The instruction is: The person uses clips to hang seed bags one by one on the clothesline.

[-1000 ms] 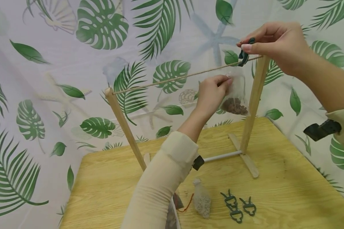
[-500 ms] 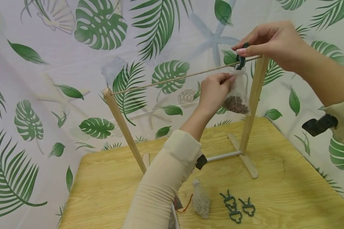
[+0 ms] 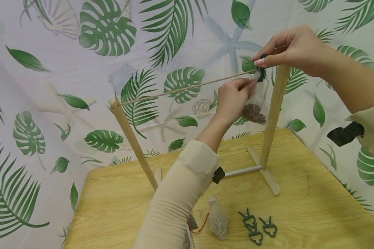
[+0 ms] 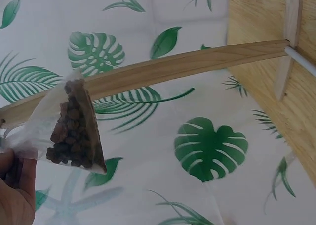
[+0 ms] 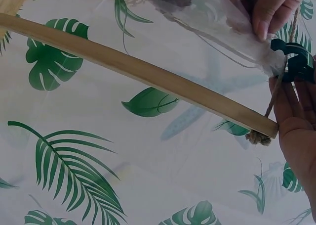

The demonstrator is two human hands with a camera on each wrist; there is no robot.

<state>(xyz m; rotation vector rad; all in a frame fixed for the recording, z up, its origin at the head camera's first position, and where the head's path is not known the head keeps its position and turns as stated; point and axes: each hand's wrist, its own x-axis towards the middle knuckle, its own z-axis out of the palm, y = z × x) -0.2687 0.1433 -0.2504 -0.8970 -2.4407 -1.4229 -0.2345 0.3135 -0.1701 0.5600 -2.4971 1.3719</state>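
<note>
My left hand [image 3: 232, 100] pinches the gathered top of a sheer drawstring bag [image 3: 255, 112] holding dark brown lumps. The bag hangs just under a twine line [image 3: 190, 89], near the right post. Above it, my right hand [image 3: 294, 52] pinches a dark green plant clip [image 3: 261, 74] between thumb and fingers. In the right wrist view the clip [image 5: 297, 61] is at the twine and touches the bag's neck; whether its jaws grip the cloth is hard to tell. The left wrist view shows the bag [image 4: 74, 128] tilted, its lumps gathered at one end.
The twine runs between a left wooden post [image 3: 132, 141] and a right wooden post [image 3: 275, 114]. A white rod [image 3: 243, 171] joins their feet. On the wooden table [image 3: 314, 207] lie a bag of pale granules [image 3: 218, 223], several green clips [image 3: 255, 238] and a red cord [image 3: 203, 224].
My right hand has brought the clip down and slightly left, onto the twine and the bag's top. My left hand has lifted the bag's neck a little closer to the line.
</note>
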